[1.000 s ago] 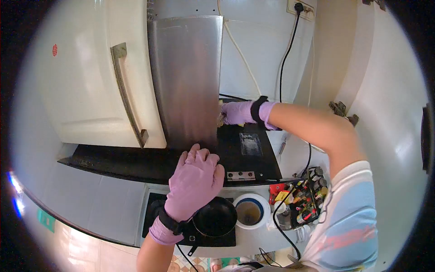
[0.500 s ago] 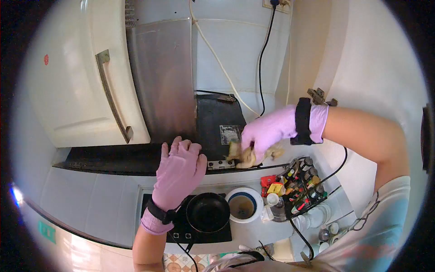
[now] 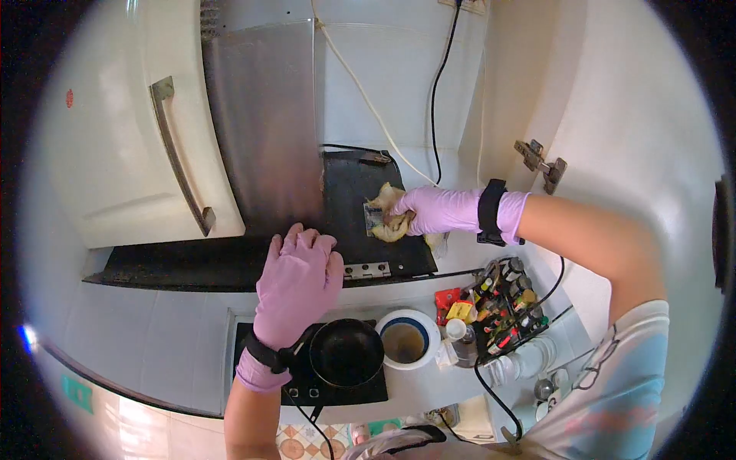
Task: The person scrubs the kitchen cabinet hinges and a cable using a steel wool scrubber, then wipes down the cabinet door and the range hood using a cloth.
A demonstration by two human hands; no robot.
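Observation:
Both hands wear pink gloves with black bands at the wrists. My right hand point(image 3: 429, 211) is closed around a crumpled, yellowish-white cloth point(image 3: 389, 215), pressed on the black top of a range hood point(image 3: 349, 180) over its silvery label. My left hand point(image 3: 299, 284) rests on the hood's front edge, fingers lying on the dark surface and spread slightly. A metal hinge plate point(image 3: 366, 271) lies between the hands, near that edge. The steel duct cover point(image 3: 264, 130) rises behind my left hand.
Below are a black frying pan point(image 3: 346, 353) on a stove, a white pot point(image 3: 405, 340) and a rack of bottles point(image 3: 510, 307). A white cabinet door point(image 3: 100, 130) stands at the left. A metal hinge point(image 3: 542, 162) and hanging cables point(image 3: 437, 100) are at the right.
My right hand has moved the cloth back from the hood's front edge onto the label. My left hand stays on the edge. The whole view has shifted slightly.

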